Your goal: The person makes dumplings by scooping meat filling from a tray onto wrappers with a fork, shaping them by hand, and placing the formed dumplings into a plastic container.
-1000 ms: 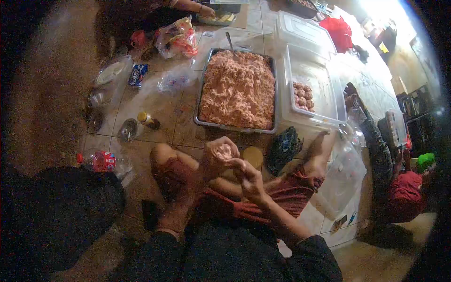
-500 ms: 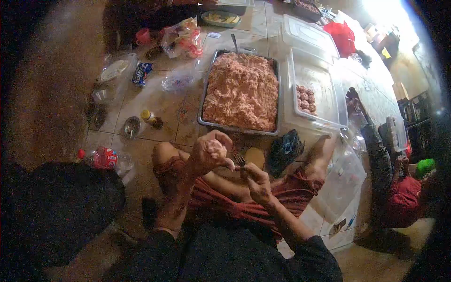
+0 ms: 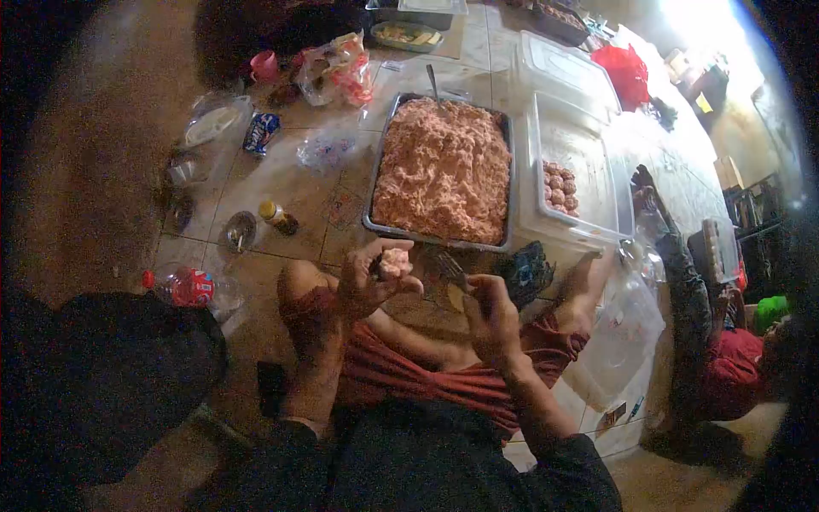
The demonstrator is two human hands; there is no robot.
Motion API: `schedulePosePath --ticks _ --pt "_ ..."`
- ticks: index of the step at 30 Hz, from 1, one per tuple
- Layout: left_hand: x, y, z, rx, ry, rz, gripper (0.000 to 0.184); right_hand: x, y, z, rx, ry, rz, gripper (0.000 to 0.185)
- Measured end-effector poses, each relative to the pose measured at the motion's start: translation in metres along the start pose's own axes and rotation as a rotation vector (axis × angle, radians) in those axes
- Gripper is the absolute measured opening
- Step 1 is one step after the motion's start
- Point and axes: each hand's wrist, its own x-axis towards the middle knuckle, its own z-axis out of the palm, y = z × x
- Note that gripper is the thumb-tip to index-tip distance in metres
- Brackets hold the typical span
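A lump of pink minced meat (image 3: pixel 396 262) rests in my left hand (image 3: pixel 363 286), the fingers curled around it. My right hand (image 3: pixel 495 322) grips a fork (image 3: pixel 451 270), its tines pointing up and toward the meat lump but apart from it. Just beyond both hands sits a dark-rimmed tray (image 3: pixel 368 224) heaped with minced meat (image 3: pixel 444 171), with a spoon or fork handle (image 3: pixel 432 81) sticking up at its far edge. To its right, several meatballs (image 3: pixel 560 189) lie in the left part of a clear plastic container (image 3: pixel 589 224).
A dark plastic bag (image 3: pixel 529 271) lies right of my hands. On the left are a red-labelled bottle (image 3: pixel 194 288), a small yellow-capped bottle (image 3: pixel 278 218) and an ashtray (image 3: pixel 238 231). A clear lid (image 3: pixel 567 66) lies at the back. Another person in red (image 3: pixel 725 367) sits at right.
The fork in my right hand has moved up and right, away from my left hand. My left hand has shifted slightly left and opened a little around the meat lump.
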Motion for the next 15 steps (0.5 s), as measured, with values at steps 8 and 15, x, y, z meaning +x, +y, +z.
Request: schedulePosePath --ticks 8,15 --pt "0.006 -0.019 0.013 0.182 0.024 -0.019 0.013 0.004 -0.037 -0.018 -0.167 -0.134 -0.087 0.012" --pt "0.011 -0.050 0.018 0.522 0.050 0.149 0.020 0.005 -0.022 0.003 -0.145 -0.104 -0.174 0.014"
